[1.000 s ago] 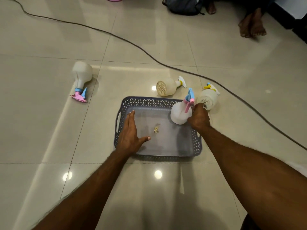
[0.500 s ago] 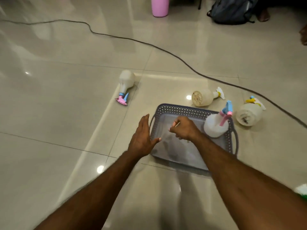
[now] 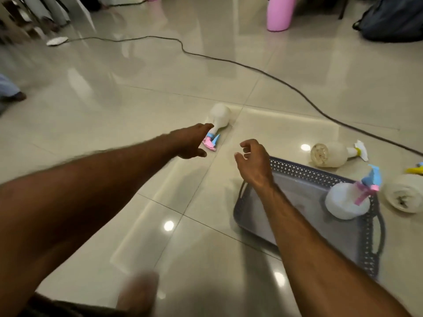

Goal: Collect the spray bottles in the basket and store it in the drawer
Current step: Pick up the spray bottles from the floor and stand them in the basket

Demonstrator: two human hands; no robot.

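We find one spray bottle (image 3: 345, 202) standing in the basket (image 3: 368, 239), right of the right hand (image 3: 254, 163), whose fingers hang loosely curled, holding nothing. The left hand (image 3: 191, 141) reaches, fingers extended, just short of the pink-nozzled bottle (image 3: 218, 121). Three bottles remain on the floor; no drawer is visible.

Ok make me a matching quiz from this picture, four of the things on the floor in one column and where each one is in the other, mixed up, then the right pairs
1. bottle with blue and pink trigger
2. bottle with pink nozzle
3. bottle with white nozzle
4. cable

A. lying just beyond the basket's far rim
B. at the left hand's fingertips
C. standing in the basket
D. running across the tiles past everything

Pairs: 1-C, 2-B, 3-A, 4-D
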